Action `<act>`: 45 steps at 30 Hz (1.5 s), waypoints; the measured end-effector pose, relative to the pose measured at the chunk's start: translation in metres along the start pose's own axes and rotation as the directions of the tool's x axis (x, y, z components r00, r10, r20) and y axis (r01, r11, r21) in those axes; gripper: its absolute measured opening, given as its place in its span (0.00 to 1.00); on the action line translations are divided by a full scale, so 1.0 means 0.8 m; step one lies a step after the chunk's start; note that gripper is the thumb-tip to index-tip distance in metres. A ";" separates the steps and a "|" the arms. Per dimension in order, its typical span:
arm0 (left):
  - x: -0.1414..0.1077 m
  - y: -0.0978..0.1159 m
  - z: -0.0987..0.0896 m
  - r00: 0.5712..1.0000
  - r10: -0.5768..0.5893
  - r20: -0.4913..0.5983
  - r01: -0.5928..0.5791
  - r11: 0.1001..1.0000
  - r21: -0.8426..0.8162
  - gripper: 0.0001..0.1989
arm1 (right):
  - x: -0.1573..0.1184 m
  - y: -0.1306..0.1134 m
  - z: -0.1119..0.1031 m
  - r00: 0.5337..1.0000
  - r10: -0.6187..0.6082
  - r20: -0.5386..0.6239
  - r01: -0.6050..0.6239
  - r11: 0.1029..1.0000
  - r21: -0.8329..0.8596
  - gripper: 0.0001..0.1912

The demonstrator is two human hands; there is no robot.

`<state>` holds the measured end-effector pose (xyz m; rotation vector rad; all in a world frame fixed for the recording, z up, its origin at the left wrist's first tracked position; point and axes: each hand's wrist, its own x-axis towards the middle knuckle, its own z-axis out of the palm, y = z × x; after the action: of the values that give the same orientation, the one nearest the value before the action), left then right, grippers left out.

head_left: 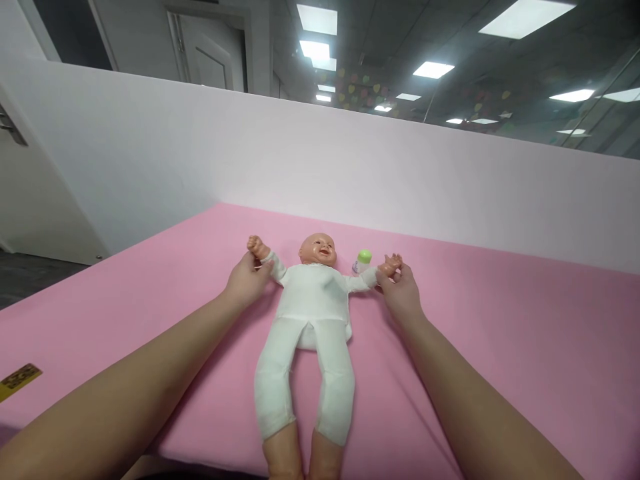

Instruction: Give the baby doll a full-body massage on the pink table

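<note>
A baby doll [314, 293] in a white cloth suit lies on its back on a pink padded surface, head toward the wall and bare lower legs toward me. Its arms are spread out to both sides. My left hand [249, 280] is closed round the doll's forearm on the left, near the wrist. On the other side, my right hand [401, 290] pinches the doll's other wrist and hand. A small bottle [363, 261] with a green cap stands beside the doll's head, just behind the arm on the right.
The pink surface [525, 320] reaches to a white low wall [350, 167] at the back. A yellow and black label [20, 380] is at the left front edge. A door [35, 187] with a handle is at the far left.
</note>
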<state>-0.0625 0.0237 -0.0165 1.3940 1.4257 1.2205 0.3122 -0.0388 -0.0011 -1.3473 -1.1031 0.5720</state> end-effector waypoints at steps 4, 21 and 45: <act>-0.034 0.025 0.011 0.931 0.321 0.175 -0.364 0.762 0.535 0.27 | -0.038 -0.032 0.022 0.929 -0.292 0.230 0.341 0.915 -0.217 0.25; -0.053 0.042 0.021 0.805 0.362 0.471 -0.594 0.488 0.640 0.25 | -0.066 -0.052 0.040 0.725 -0.296 0.622 0.549 0.793 -0.263 0.19; 0.032 -0.008 -0.021 0.895 -0.405 0.190 0.443 0.745 -0.500 0.22 | 0.037 0.036 -0.028 0.784 0.603 0.147 -0.618 0.737 0.275 0.09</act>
<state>-0.0827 0.0477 -0.0165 0.6679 1.1432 1.1281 0.3512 -0.0184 -0.0164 -1.4080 -0.5409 1.2198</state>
